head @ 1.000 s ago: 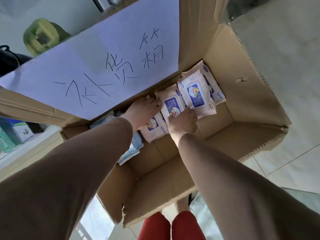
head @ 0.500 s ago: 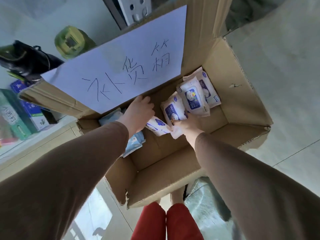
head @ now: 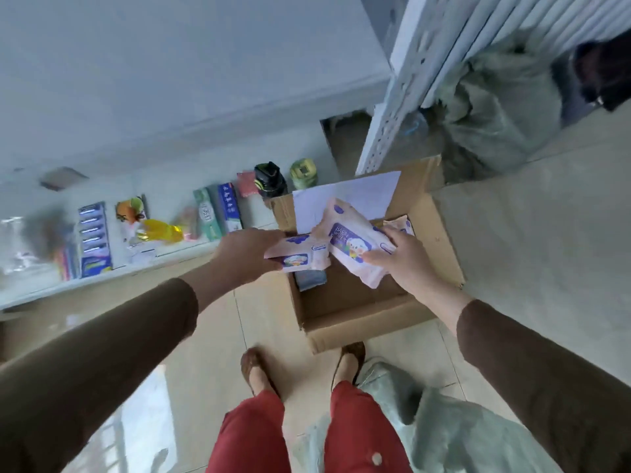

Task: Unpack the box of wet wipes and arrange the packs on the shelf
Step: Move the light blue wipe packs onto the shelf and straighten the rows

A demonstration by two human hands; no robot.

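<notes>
Tiled floor (head: pixel 532 233) | cardboard box (head: pixel 372 322) | each hand grips pack | shelf (head: pixel 102 281) goods blurred, perhaps toothpaste

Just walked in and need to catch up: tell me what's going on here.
A person stands over an open cardboard box on the floor, unpacking wet wipes. The left hand grips one pack and the right hand grips another pack, both lifted above the box. At least one more pack is in the box. The shelf to the left holds other goods; no wipes show there yet.
</notes>
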